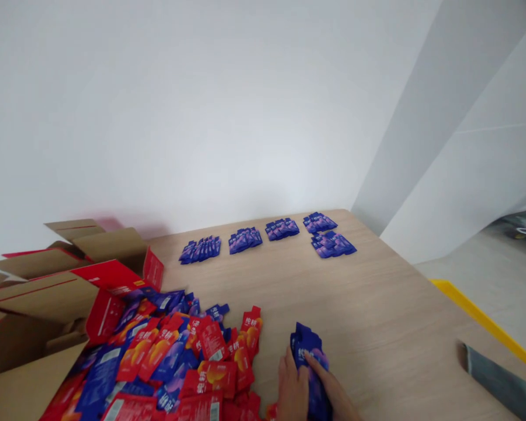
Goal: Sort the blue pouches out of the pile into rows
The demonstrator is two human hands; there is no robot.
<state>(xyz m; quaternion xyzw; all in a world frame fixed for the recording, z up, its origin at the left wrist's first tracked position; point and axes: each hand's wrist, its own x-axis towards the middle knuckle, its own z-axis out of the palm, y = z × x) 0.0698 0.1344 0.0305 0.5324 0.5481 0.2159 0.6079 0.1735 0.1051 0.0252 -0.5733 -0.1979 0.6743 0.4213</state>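
Observation:
At the bottom edge, my left hand [291,386] and my right hand [333,389] close together around a stack of blue packets [307,346], held on the wooden table [377,316]. Left of my hands lies a loose pile of red and blue packets [179,356]. It spills out of an open cardboard box [48,298] lying on its side. Along the far edge of the table sit several neat groups of blue packets [245,240], with one more group [333,244] just in front of the rightmost.
A white wall stands behind the table. To the right runs a yellow strip [486,318] along the grey floor. A dark flat object [499,383] lies at the table's right edge.

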